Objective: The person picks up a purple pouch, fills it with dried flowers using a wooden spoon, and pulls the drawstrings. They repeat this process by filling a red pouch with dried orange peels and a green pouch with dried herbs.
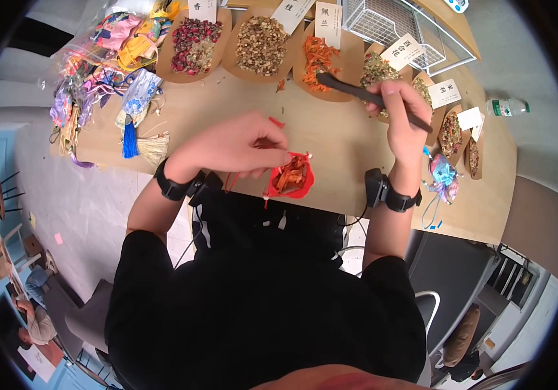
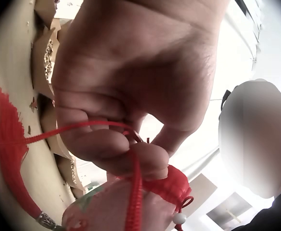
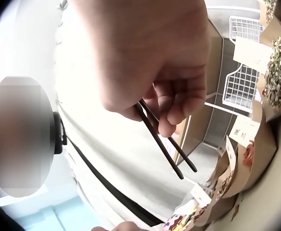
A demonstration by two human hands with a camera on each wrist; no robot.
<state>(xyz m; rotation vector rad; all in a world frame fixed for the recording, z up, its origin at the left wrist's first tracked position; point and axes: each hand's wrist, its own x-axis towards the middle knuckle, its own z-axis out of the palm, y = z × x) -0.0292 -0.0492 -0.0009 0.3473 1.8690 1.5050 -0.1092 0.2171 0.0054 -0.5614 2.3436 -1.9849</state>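
My left hand (image 1: pixel 243 146) pinches the rim of a small red drawstring pouch (image 1: pixel 304 188), which stands with its mouth open near the table's front edge. Orange dried petals (image 1: pixel 290 177) lie inside it. In the left wrist view a red cord (image 2: pixel 78 126) runs across the curled fingers, and a red tassel (image 2: pixel 10 144) hangs beside. My right hand (image 1: pixel 404 120) holds dark tongs (image 1: pixel 350 90), their tips over the near side of a brown paper tray (image 1: pixel 350 68) of orange dried petals (image 1: pixel 320 58). Between the tong tips, apart in the right wrist view, nothing shows.
Several more paper trays of dried herbs, such as rose-coloured buds (image 1: pixel 194 45), line the table's back with labelled cards (image 1: pixel 328 25). Patterned pouches (image 1: pixel 139 97) pile up at left; a blue pouch (image 1: pixel 443 172) lies at right. Behind stands a white wire basket (image 1: pixel 373 26).
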